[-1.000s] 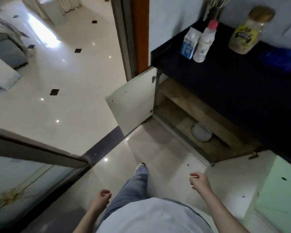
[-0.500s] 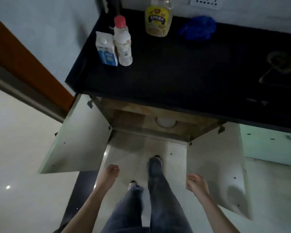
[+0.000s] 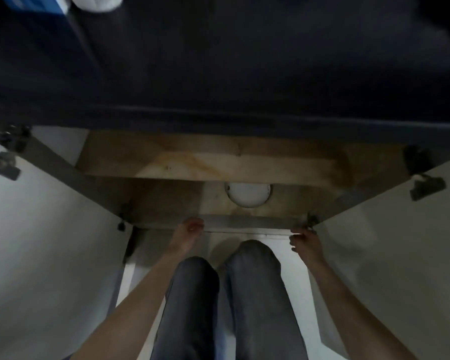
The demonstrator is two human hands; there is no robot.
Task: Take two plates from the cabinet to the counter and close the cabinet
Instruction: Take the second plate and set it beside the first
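Observation:
White plates (image 3: 247, 194) lie on the wooden floor of the open cabinet (image 3: 166, 201), half hidden under its shelf (image 3: 218, 162); how many are stacked I cannot tell. Both cabinet doors stand swung out, the left door (image 3: 44, 242) and the right door (image 3: 400, 242). My left hand (image 3: 187, 233) reaches toward the cabinet's front sill, fingers loosely curled and holding nothing. My right hand (image 3: 305, 242) is near the sill's right end by the lower hinge, fingers apart and empty. The dark counter (image 3: 231, 61) spans the top.
A blue-and-white carton (image 3: 34, 3) and a white bottle (image 3: 96, 2) stand on the counter's far left, cut off by the frame. My two legs in jeans (image 3: 226, 307) are between my arms. Metal hinges (image 3: 426, 188) jut from the door edges.
I have moved close to the cabinet and lower down. Both hands have moved forward from beside my legs to the cabinet's front sill. The cabinet now fills the view.

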